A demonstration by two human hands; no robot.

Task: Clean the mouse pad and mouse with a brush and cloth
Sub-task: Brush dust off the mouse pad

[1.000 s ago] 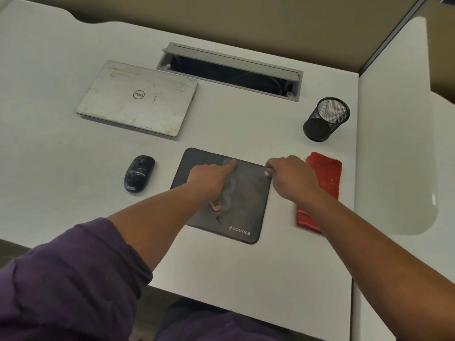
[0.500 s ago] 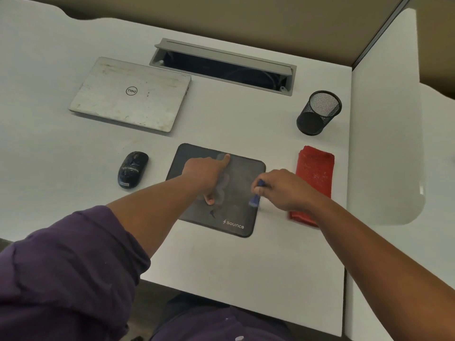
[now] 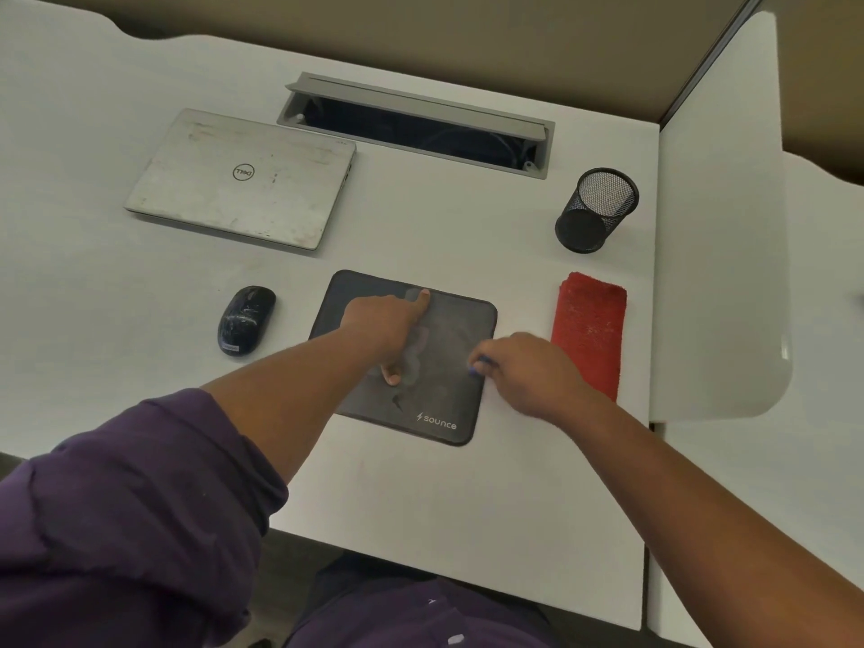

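Mouse [image 3: 246, 319] parked left of the pad, dusty, untouched. Your left hand [image 3: 383, 322] presses the mouse pad [image 3: 451, 399] with forefinger and thumb spread, likely pinning it. Your right hand [image 3: 523, 369] curls round a small blue brush [image 3: 478, 365] at the pad's right edge. Red cloth [image 3: 590, 330] waits just right.

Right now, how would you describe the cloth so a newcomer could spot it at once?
On the white desk, find the dark mouse pad in the middle. The cloth lies just right of it, below the black mesh cup. It is the only red, fuzzy thing, folded into a long strip.
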